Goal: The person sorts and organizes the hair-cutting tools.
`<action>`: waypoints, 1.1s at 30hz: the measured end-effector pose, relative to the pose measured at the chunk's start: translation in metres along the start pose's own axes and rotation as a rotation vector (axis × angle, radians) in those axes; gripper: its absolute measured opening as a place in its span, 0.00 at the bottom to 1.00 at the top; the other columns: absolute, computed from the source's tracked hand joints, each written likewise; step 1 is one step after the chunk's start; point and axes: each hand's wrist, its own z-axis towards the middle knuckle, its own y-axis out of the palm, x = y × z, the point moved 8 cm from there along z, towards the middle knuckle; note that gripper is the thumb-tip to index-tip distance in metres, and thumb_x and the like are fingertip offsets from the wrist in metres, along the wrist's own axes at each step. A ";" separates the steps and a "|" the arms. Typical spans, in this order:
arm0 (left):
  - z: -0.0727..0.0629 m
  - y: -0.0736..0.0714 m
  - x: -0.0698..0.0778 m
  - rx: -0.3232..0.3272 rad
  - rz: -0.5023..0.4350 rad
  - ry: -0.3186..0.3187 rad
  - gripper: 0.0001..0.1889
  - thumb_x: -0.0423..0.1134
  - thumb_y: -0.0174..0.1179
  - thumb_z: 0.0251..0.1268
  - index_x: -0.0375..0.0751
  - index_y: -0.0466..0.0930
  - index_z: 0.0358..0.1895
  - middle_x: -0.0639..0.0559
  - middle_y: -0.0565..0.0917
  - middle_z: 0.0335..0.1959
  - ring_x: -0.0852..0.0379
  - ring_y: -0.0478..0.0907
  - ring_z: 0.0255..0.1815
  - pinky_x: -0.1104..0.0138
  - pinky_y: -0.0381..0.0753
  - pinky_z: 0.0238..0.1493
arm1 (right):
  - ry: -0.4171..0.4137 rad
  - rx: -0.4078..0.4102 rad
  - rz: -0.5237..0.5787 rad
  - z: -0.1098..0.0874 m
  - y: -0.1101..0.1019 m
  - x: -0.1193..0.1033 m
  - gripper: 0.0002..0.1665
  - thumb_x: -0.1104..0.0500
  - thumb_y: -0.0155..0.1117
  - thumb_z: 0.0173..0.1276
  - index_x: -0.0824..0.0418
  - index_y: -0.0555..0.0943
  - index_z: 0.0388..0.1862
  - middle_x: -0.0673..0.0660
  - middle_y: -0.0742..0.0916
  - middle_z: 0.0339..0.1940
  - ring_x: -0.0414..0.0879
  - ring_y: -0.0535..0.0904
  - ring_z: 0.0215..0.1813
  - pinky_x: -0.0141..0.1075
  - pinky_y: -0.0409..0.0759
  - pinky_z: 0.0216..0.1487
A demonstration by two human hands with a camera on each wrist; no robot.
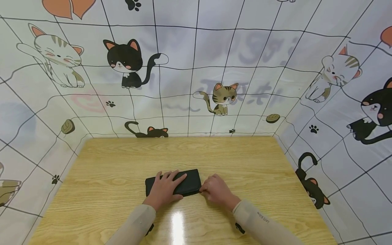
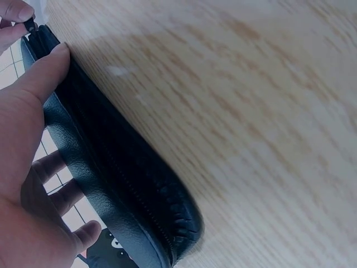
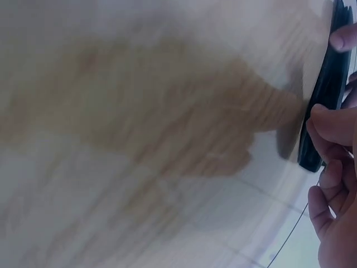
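A long black zip wallet (image 1: 189,182) with a leather-like surface lies on the wooden table. My left hand (image 1: 164,190) spreads across its top, fingers reaching toward the far edge, and holds it with the thumb along the near edge. In the left wrist view that thumb (image 2: 49,70) presses beside the zipper (image 2: 131,187), which runs along the wallet's side. At the wallet's right end, my right hand (image 1: 216,190) pinches the small dark zipper pull (image 2: 30,25). The right wrist view has the thumb (image 3: 332,124) and curled fingers close against that end. The wallet's inside is hidden.
The light wooden table (image 1: 122,154) reaches back to a white cloth (image 1: 180,78) printed with cats and grid lines, which also hangs at both sides. A bright light reflection lies on the wood near the front, between the forearms.
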 end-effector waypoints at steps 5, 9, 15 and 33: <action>0.000 0.000 0.000 0.004 -0.004 0.001 0.42 0.68 0.62 0.53 0.66 0.61 0.74 0.51 0.67 0.73 0.44 0.70 0.68 0.39 0.62 0.68 | -0.003 0.015 -0.005 -0.001 -0.002 -0.008 0.03 0.55 0.73 0.58 0.47 0.91 0.31 0.42 0.88 0.27 0.37 0.80 0.31 0.33 0.73 0.39; 0.000 0.000 0.000 0.004 -0.009 0.001 0.42 0.68 0.62 0.53 0.66 0.61 0.74 0.51 0.67 0.73 0.44 0.70 0.68 0.39 0.62 0.68 | 0.000 0.017 -0.020 0.000 -0.002 -0.013 0.03 0.55 0.73 0.58 0.47 0.91 0.30 0.42 0.89 0.27 0.37 0.80 0.31 0.33 0.73 0.38; 0.001 -0.001 0.001 -0.002 -0.011 0.003 0.42 0.68 0.62 0.54 0.66 0.61 0.74 0.51 0.66 0.73 0.44 0.69 0.68 0.39 0.62 0.68 | 0.004 0.022 -0.048 0.000 0.000 -0.021 0.03 0.55 0.72 0.59 0.46 0.91 0.30 0.41 0.89 0.28 0.37 0.80 0.30 0.34 0.74 0.40; 0.001 0.001 0.000 -0.011 -0.020 0.002 0.43 0.69 0.62 0.53 0.65 0.61 0.74 0.50 0.66 0.73 0.44 0.69 0.68 0.39 0.62 0.68 | 0.033 -0.066 -0.153 0.013 0.002 -0.048 0.13 0.59 0.65 0.61 0.45 0.84 0.18 0.43 0.84 0.19 0.40 0.71 0.25 0.34 0.72 0.42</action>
